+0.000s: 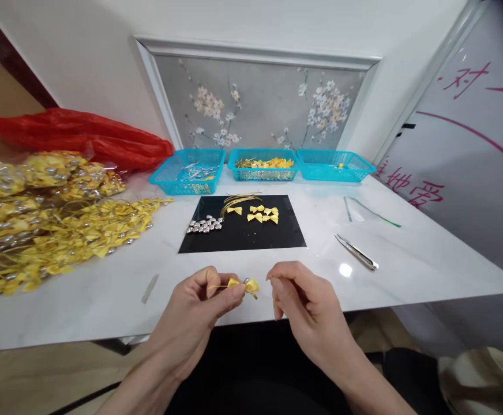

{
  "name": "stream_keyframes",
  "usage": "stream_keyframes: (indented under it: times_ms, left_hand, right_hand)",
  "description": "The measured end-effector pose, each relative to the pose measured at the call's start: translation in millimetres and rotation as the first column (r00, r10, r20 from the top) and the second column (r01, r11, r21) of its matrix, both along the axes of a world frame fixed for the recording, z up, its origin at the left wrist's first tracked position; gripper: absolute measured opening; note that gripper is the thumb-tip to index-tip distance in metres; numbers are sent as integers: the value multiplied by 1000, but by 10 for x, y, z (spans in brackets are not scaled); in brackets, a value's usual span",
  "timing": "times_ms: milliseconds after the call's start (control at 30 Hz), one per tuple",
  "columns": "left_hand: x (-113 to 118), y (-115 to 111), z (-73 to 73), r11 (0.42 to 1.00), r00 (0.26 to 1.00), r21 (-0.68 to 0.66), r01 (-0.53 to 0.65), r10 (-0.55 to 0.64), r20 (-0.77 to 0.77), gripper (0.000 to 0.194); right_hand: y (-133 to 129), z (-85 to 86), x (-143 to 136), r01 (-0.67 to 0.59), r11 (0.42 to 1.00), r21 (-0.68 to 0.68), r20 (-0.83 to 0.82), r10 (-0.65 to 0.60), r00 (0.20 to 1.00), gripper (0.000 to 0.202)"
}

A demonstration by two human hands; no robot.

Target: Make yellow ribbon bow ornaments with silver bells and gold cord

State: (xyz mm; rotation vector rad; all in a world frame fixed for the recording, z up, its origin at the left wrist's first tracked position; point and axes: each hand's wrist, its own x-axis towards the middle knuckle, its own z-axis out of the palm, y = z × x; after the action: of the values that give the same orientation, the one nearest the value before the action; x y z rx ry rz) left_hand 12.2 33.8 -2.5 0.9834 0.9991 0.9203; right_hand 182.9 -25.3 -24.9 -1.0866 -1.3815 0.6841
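Observation:
Pinched between the thumb and fingers of my left hand (217, 297) is a small yellow ribbon bow (251, 285) with a silvery bead at its middle. A thin yellow cord trails from it to the left across my fingers. My right hand (306, 294) is a short way right of the bow, thumb and forefinger closed together; whatever is between them is too small to make out. Beyond both hands lies a black mat (234, 242) bearing silver beads (206, 225), several loose yellow bows (263, 214) and a bundle of gold cords (239, 199).
Three blue baskets (186, 189) line the back of the white table (364, 288). Tweezers (356, 252) and a green strip (375, 212) lie at right. Finished-looking yellow bow strands (91, 230), bagged bundles (52, 173) and a red bag (82, 135) crowd the left.

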Motion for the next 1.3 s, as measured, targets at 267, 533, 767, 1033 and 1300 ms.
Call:
stream_keyframes:
  times_ms: [267,533,767,1033,1300]
  left_hand:
    - [43,-6,-61,998,998,-51,-30,32,49,42]
    - [81,-49,-56,998,997,-67,-7,12,79,38]
    - [-170,119,-39,982,981,-59,-178,182,68,45]
    - [-95,-15,144,983,983,-78,-168,173,67,38]
    - [14,-228,236,998,996,38,56,-53,-66,26]
  right_hand:
    - [-136,59,40,-45,998,47,188,36,982,24]
    - [-188,147,88,-14,996,85,262,-9,965,28]
    - [-353,150,370,198,971,131,290,-229,929,19]
    - [-339,124,469,299,954,30,111,-300,947,16]
    - [-104,290,135,14,998,-64,218,0,976,11]
